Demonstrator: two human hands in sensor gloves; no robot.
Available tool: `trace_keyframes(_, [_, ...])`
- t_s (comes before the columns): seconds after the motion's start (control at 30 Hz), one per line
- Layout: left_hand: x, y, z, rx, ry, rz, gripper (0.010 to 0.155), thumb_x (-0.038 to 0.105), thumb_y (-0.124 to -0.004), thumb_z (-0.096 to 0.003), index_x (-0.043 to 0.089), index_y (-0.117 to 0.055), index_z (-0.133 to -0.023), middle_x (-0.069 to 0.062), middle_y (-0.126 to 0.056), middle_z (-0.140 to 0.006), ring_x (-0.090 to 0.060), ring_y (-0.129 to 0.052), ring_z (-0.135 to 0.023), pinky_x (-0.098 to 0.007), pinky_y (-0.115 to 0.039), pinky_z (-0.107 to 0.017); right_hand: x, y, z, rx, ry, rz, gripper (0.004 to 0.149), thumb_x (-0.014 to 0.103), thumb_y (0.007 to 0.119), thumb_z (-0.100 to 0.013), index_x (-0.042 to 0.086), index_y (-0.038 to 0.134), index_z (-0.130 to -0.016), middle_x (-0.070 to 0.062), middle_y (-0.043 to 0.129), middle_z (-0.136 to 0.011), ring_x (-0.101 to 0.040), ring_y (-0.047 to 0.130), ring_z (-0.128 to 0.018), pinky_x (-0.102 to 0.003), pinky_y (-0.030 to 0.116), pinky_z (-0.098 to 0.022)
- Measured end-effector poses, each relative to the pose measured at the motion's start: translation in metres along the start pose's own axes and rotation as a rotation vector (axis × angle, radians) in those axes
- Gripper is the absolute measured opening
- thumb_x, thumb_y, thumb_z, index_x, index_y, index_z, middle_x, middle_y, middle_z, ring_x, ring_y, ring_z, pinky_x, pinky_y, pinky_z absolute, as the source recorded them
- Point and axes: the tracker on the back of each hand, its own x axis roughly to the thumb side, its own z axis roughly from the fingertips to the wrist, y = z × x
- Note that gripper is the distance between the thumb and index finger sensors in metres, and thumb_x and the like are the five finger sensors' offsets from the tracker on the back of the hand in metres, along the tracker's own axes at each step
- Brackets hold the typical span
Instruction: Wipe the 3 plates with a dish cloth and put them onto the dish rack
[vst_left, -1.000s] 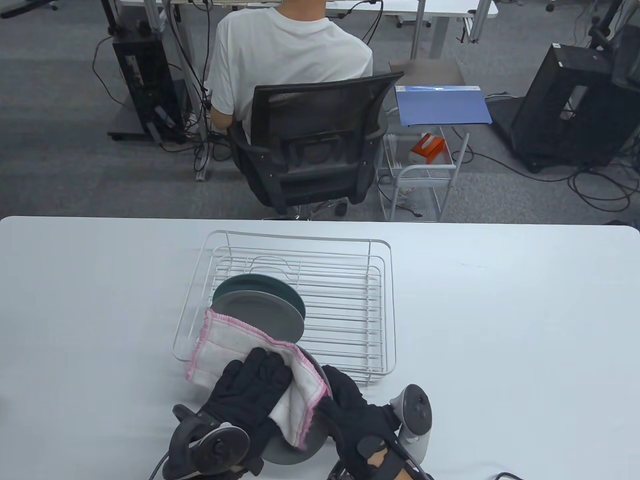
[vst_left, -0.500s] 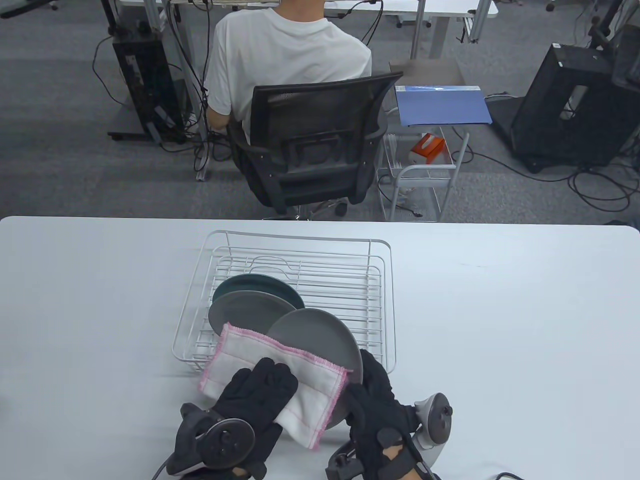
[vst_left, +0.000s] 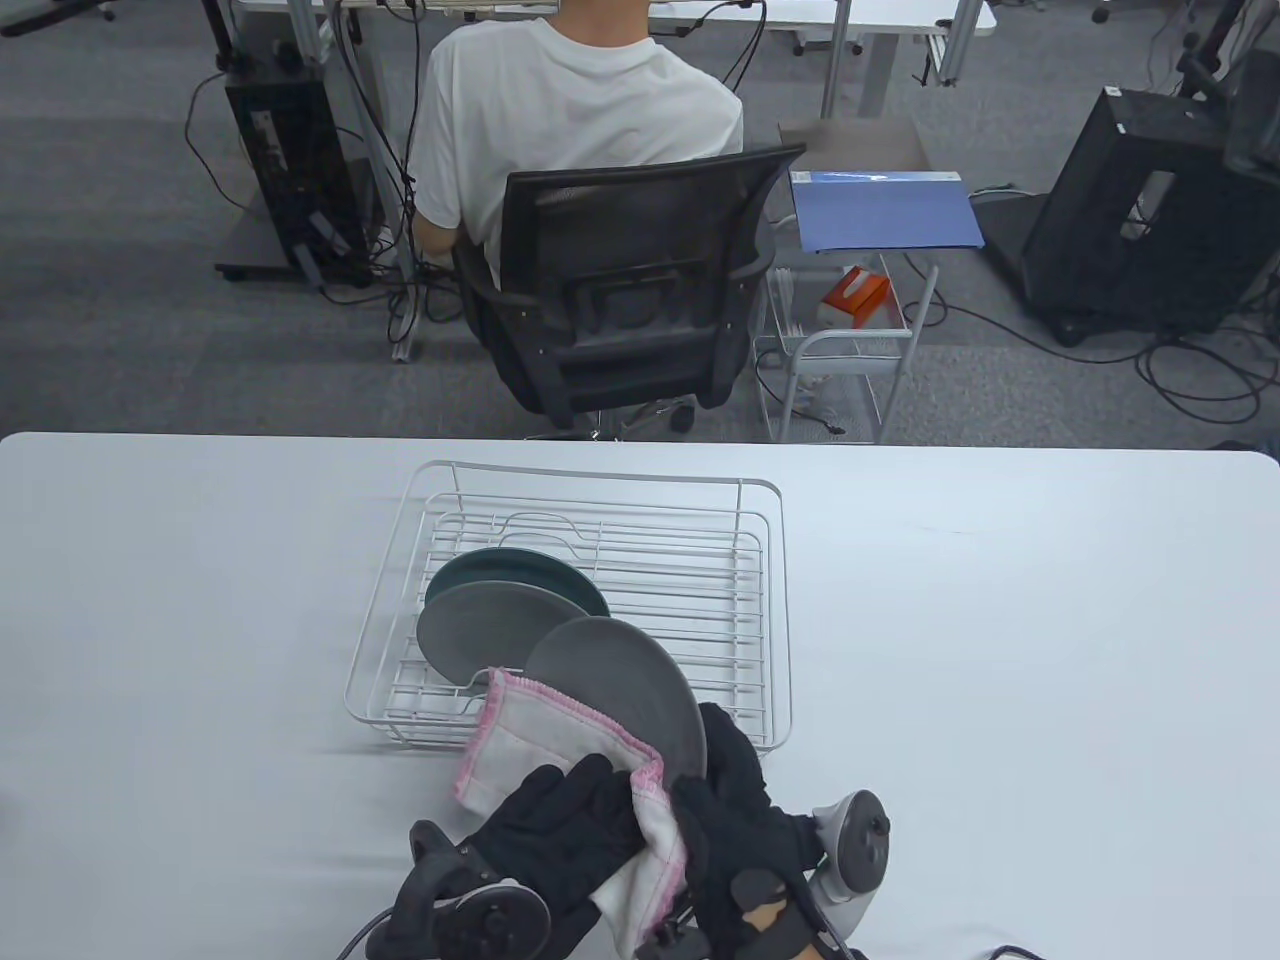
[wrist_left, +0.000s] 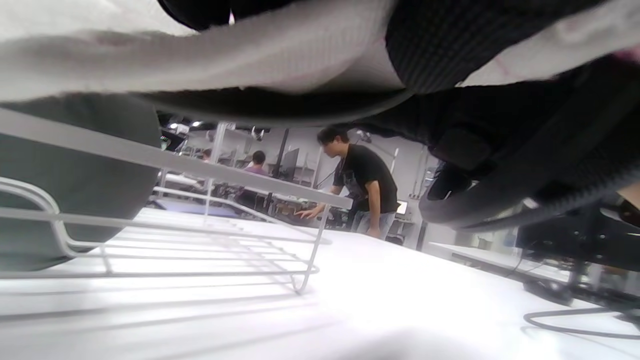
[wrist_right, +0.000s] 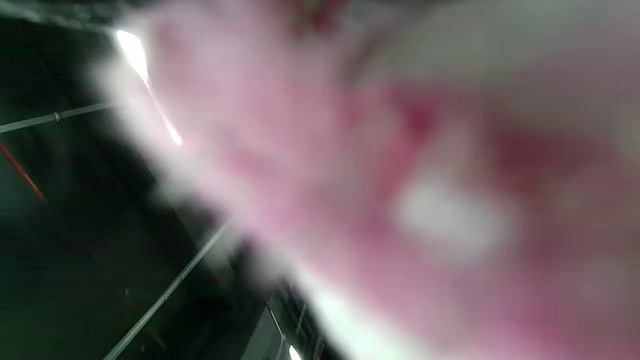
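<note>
A white wire dish rack (vst_left: 770, 610) stands mid-table. Inside it at the left, a dark green plate (vst_left: 520, 573) and a grey plate (vst_left: 480, 625) lean upright. My right hand (vst_left: 725, 790) grips the lower rim of a third grey plate (vst_left: 620, 675), tilted over the rack's front edge. My left hand (vst_left: 570, 815) holds a white dish cloth with pink edging (vst_left: 540, 740) against that plate's near face. In the left wrist view the cloth (wrist_left: 200, 55) hangs over the rack wires (wrist_left: 175, 165). The blurred pink cloth (wrist_right: 400, 200) fills the right wrist view.
The white table (vst_left: 1000, 650) stretches to both sides of the rack. Beyond its far edge a person in a white shirt (vst_left: 570, 110) sits on a black office chair (vst_left: 620, 290). A small wire trolley (vst_left: 850, 350) stands on the floor.
The third grey plate has come up from the table's near edge and now tilts over the rack's front. The cloth has bunched and shifted right with my left hand.
</note>
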Motion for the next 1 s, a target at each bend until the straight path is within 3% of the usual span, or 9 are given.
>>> trace_keyframes(0.17, [-0.002, 0.007, 0.004, 0.080, 0.025, -0.082, 0.051, 0.045, -0.075, -0.0534, 0.040, -0.061, -0.103, 0.008, -0.051, -0.117, -0.022, -0.047, -0.115, -0.053, -0.043, -0.080, -0.007, 0.009, 0.000, 0.090, 0.045, 0.039, 0.062, 0.023, 0.072, -0.047, 0.004, 0.043, -0.098, -0.032, 0.051, -0.093, -0.056, 0.065, -0.077, -0.066, 0.064, -0.051])
trace_keyframes(0.47, [-0.030, 0.021, 0.011, 0.189, 0.186, -0.099, 0.052, 0.044, -0.075, -0.0535, 0.037, -0.061, -0.103, 0.005, -0.054, -0.116, -0.025, -0.050, -0.113, -0.054, -0.044, -0.077, -0.010, 0.016, -0.001, 0.211, 0.111, 0.075, 0.064, 0.023, 0.075, -0.047, 0.001, 0.043, -0.097, -0.033, 0.054, -0.091, -0.056, 0.072, -0.073, -0.065, 0.071, -0.048])
trace_keyframes(0.73, [-0.041, 0.022, 0.012, 0.144, 0.290, -0.109, 0.053, 0.044, -0.075, -0.0541, 0.033, -0.063, -0.105, 0.001, -0.059, -0.116, -0.026, -0.050, -0.113, -0.055, -0.043, -0.077, -0.001, 0.002, -0.001, 0.069, 0.080, -0.021, 0.063, 0.021, 0.075, -0.046, 0.001, 0.044, -0.096, -0.034, 0.054, -0.090, -0.057, 0.071, -0.073, -0.066, 0.071, -0.047])
trace_keyframes(1.0, [-0.038, 0.014, 0.007, 0.026, 0.252, -0.024, 0.053, 0.043, -0.075, -0.0541, 0.030, -0.067, -0.104, -0.003, -0.066, -0.115, -0.029, -0.056, -0.111, -0.056, -0.045, -0.077, 0.004, -0.013, 0.001, -0.103, 0.029, -0.110, 0.064, 0.019, 0.076, -0.046, 0.001, 0.041, -0.096, -0.034, 0.049, -0.091, -0.058, 0.065, -0.076, -0.067, 0.065, -0.050])
